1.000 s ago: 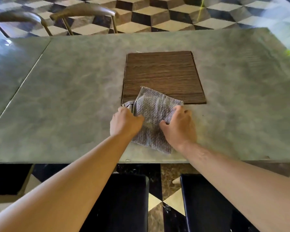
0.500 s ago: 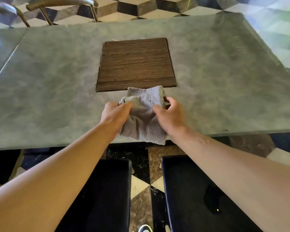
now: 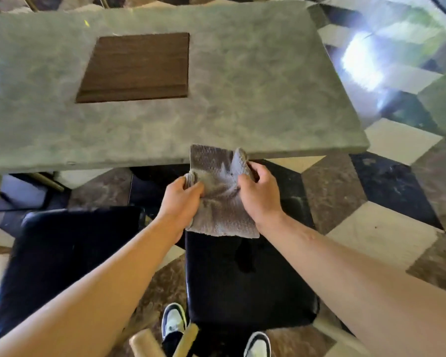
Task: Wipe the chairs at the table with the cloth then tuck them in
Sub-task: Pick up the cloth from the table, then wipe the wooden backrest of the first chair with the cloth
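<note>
Both the left hand (image 3: 179,199) and the right hand (image 3: 259,197) are gripping the grey cloth (image 3: 220,202) with closed fingers (image 3: 252,168) above the black chair (image 3: 245,282), just off the desk (image 3: 255,99) edge.

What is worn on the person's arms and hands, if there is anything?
Nothing shows on them. The left hand and the right hand are bare, without gloves, rings or a watch in view. Both forearms are bare up to the frame edge, so no sleeves are visible.

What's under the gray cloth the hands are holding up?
Below the cloth, held by the left hand and right hand, is a black chair seat. The cloth and hands cover the seat's far edge, so that part cannot be seen.
</note>
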`<state>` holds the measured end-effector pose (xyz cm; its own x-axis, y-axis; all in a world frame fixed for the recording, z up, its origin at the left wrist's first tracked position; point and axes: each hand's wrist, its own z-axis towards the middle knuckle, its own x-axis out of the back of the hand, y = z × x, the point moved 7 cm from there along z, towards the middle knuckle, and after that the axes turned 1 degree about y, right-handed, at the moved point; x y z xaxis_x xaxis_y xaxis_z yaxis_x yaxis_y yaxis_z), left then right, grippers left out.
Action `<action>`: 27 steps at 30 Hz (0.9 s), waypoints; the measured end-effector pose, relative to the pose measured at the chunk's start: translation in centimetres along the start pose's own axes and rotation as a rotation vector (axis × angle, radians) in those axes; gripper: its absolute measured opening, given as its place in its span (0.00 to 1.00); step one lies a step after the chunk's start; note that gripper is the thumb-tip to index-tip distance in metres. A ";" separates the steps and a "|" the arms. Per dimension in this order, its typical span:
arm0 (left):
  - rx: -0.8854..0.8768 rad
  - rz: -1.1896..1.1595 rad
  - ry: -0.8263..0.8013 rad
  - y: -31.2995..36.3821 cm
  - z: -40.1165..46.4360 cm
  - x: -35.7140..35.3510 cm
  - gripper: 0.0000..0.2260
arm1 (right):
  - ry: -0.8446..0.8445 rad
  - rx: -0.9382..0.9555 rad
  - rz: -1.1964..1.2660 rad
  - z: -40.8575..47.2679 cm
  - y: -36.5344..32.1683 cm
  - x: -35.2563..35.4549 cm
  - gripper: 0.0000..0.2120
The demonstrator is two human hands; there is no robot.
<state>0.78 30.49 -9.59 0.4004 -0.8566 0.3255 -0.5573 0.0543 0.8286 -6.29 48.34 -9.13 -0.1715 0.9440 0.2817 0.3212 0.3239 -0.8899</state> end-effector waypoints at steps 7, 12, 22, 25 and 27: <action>0.091 0.061 -0.072 -4.7 -5.8 -6.2 0.04 | -0.003 0.016 -0.111 -4.6 7.3 6.9 0.22; 0.182 0.151 -0.126 -7.6 -8.6 -8.7 0.07 | -0.047 -0.027 -0.129 -6.9 10.2 9.1 0.22; 0.117 0.010 -0.282 -6.7 -21.4 -14.5 0.09 | 0.102 0.151 -0.353 -14.1 9.6 20.7 0.19; 0.161 0.032 -0.412 -7.4 -25.6 -18.8 0.08 | 0.159 0.160 -0.515 -15.1 10.2 26.1 0.19; 0.205 0.052 -0.491 -8.2 -27.9 -21.4 0.07 | 0.191 0.123 -0.585 -15.3 11.5 29.0 0.20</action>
<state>17.05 62.71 -10.64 0.0080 -0.9974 0.0714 -0.7174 0.0441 0.6953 6.65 80.37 -5.74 -0.1129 0.6107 0.7838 0.1128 0.7916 -0.6005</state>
